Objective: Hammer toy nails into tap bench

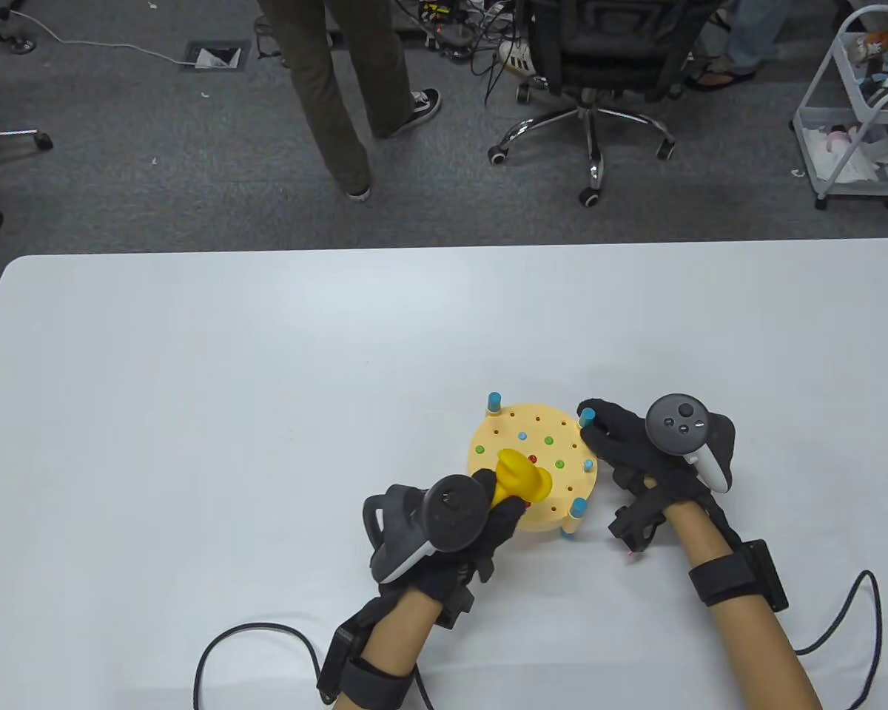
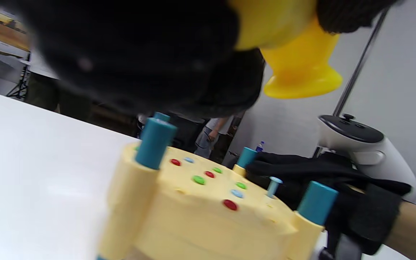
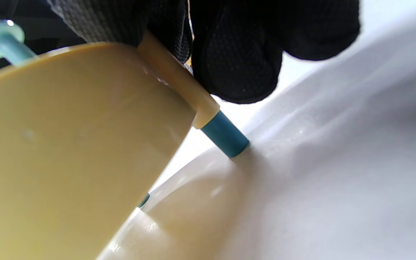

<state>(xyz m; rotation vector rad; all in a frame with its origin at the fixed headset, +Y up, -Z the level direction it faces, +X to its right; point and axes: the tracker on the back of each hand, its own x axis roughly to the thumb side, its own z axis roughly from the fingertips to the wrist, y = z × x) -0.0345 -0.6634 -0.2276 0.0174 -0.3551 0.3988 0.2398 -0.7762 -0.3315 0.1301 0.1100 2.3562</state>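
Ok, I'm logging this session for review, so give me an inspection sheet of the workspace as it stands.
Surface: white table.
Job's things: round yellow tap bench with blue corner posts; one light blue nail stands proud, others flush.
Clutter: nothing seen on the table.
Hands: left hand grips the yellow hammer over the bench; right hand steadies the bench's far right post.
Cables: black leads trail from both wrists.
Surroundings: office chair, a standing person's legs, white cart.

Bright, even overhead light with soft shadows; both wrist views are blurred and out of focus close up.
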